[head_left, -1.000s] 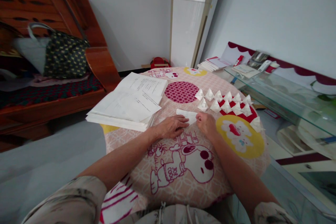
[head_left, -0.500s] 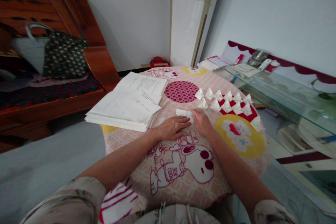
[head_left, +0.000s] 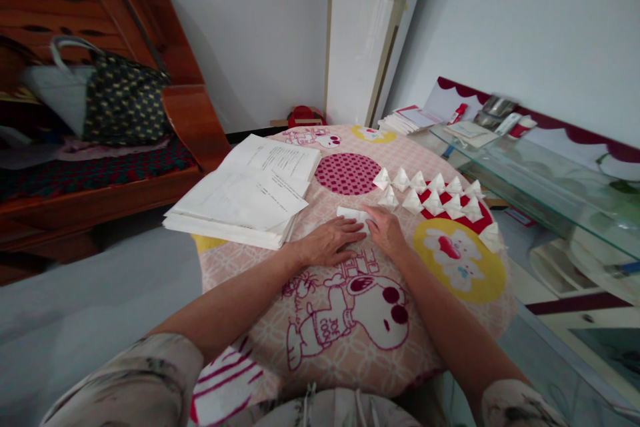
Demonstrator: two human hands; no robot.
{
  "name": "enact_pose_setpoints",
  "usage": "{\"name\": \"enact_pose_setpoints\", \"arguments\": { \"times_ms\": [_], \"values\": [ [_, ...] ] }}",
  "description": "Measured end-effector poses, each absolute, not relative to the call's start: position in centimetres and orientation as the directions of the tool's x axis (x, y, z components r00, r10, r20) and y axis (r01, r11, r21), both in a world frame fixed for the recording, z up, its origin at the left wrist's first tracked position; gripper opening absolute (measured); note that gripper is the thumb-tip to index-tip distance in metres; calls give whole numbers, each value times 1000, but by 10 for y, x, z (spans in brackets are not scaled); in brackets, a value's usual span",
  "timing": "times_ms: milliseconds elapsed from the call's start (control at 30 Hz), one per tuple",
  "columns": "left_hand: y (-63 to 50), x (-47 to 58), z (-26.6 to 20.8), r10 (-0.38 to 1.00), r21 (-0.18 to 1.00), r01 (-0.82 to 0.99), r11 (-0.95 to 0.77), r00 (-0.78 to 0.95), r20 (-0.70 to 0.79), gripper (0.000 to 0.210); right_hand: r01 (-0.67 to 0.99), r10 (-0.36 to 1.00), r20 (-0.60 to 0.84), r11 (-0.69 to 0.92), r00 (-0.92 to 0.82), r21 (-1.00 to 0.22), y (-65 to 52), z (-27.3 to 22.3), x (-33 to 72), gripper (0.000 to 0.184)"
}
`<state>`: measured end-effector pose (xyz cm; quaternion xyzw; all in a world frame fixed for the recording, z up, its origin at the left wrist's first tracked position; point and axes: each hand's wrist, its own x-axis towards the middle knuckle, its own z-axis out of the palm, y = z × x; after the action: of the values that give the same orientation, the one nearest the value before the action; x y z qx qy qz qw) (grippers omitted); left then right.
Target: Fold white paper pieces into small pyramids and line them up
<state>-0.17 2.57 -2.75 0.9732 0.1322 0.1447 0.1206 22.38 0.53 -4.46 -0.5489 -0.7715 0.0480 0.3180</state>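
A small folded white paper (head_left: 350, 215) lies on a round table covered by a pink cartoon-print cloth (head_left: 350, 340). My left hand (head_left: 330, 241) lies flat with its fingertips on the paper's near left edge. My right hand (head_left: 386, 232) presses down on the paper's right part, fingers together. Just beyond my hands, several small folded white paper triangles (head_left: 433, 199) stand in two rows on the cloth. Most of the paper is hidden under my fingers.
A thick stack of printed sheets (head_left: 245, 197) sits at the table's left. A wooden bench with a dark patterned bag (head_left: 123, 103) is at the far left. A glass-topped cabinet (head_left: 540, 173) with booklets and small items runs along the right. A white standing unit (head_left: 357, 33) is behind.
My right hand slid left along the paper, from pinching its right end to pressing flat on it. My left hand stayed put. The view shifted slightly.
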Motion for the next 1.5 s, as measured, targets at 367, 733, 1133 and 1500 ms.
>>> {"name": "enact_pose_setpoints", "arguments": {
  "times_ms": [367, 733, 1133, 1500],
  "values": [
    [27, -2, -28, 292, 270, 217, -938, 914, 282, 54, 806, 851, 503, 401, -151, -436, 4, -40, 224, 42],
    [27, -2, -28, 298, 261, 228, -938, 916, 270, 55, 804, 858, 499, 380, -121, -457, 8, -38, 226, 28],
    [27, -2, -28, 304, 292, 220, -931, 909, 284, 53, 845, 810, 509, 467, -292, -259, -3, -40, 222, 25],
    [25, -1, -26, 295, 296, 206, -933, 909, 295, 51, 867, 813, 464, 470, -351, -167, -5, -43, 221, 25]
  ]
}}
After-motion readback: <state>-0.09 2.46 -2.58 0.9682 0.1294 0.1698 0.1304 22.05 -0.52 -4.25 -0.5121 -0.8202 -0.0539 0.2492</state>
